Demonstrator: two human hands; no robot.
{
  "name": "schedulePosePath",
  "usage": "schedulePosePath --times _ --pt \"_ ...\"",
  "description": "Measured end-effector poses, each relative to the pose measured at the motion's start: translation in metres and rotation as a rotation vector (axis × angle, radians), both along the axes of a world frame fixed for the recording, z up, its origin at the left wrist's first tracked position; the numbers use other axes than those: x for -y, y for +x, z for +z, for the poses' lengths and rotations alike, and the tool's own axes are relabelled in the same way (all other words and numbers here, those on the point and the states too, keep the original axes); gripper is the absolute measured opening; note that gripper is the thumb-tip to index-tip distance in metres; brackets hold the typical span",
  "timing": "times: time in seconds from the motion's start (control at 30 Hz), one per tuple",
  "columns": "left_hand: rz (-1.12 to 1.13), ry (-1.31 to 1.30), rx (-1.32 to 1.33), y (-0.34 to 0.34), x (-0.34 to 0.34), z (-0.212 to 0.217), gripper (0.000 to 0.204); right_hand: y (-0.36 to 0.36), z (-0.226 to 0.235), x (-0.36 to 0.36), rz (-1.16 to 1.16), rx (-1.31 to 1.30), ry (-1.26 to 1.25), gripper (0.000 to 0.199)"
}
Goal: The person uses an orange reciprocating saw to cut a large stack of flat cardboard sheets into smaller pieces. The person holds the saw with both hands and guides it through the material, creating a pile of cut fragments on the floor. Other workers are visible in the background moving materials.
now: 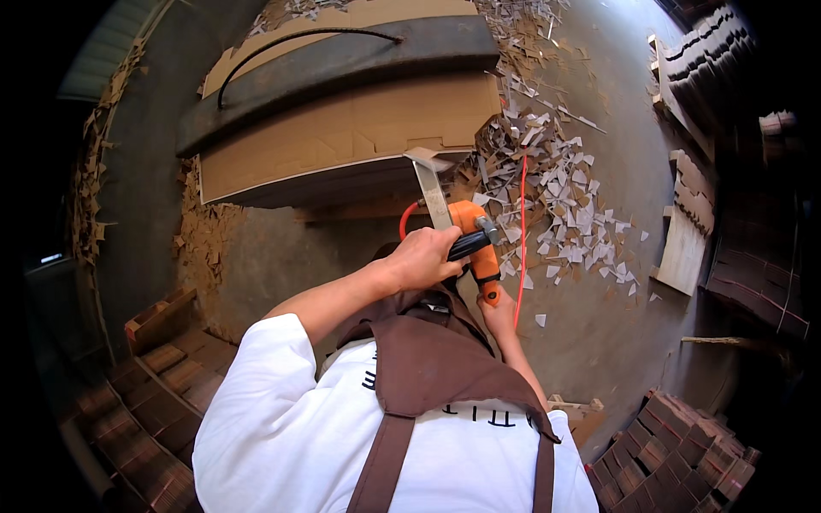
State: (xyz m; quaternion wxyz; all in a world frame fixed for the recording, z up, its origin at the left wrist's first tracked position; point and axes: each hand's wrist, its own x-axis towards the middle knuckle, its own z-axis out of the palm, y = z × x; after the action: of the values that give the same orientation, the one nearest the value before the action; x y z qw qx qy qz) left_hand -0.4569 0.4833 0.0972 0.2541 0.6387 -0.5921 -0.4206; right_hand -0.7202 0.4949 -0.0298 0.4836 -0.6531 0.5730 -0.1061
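While both hands grip one orange power saw, the left hand wraps its black side handle and the right hand clasps the rear grip, blade against one far cardboard stack.

Cardboard scraps litter the concrete floor.

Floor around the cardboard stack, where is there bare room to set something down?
Bare concrete floor lies right of the orange power tool, below the scrap pieces. Another bare patch sits under the cardboard stack. Crowded: scraps at upper right, stacked bundles in both lower corners.
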Motion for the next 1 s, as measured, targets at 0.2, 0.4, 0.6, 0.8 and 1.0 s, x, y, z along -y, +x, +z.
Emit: schedulePosePath --times 0.2,0.4,0.6,0.8,1.0 --pt "-0.018 0.006 0.053 0.002 0.009 0.008 0.027 0.012 -0.007 0.005 -0.039 0.011 0.024 0.02" --pt "0.001 0.012 0.046 0.0 0.01 0.004 0.027 0.005 -0.021 0.004 -0.022 0.044 -0.003 0.021" --pt "-0.013 0.022 0.055 0.002 0.008 -0.012 0.026 0.007 -0.032 -0.001 -0.026 0.004 -0.005 0.022" --pt "-0.012 0.102 0.029 0.001 0.007 -0.008 0.024 0.004 -0.03 -0.006 -0.022 -0.001 0.0 0.021" --pt "0.032 0.054 0.009 0.0 0.012 -0.026 0.026 0.007 -0.031 0.004 -0.01 -0.043 0.012 0.024"
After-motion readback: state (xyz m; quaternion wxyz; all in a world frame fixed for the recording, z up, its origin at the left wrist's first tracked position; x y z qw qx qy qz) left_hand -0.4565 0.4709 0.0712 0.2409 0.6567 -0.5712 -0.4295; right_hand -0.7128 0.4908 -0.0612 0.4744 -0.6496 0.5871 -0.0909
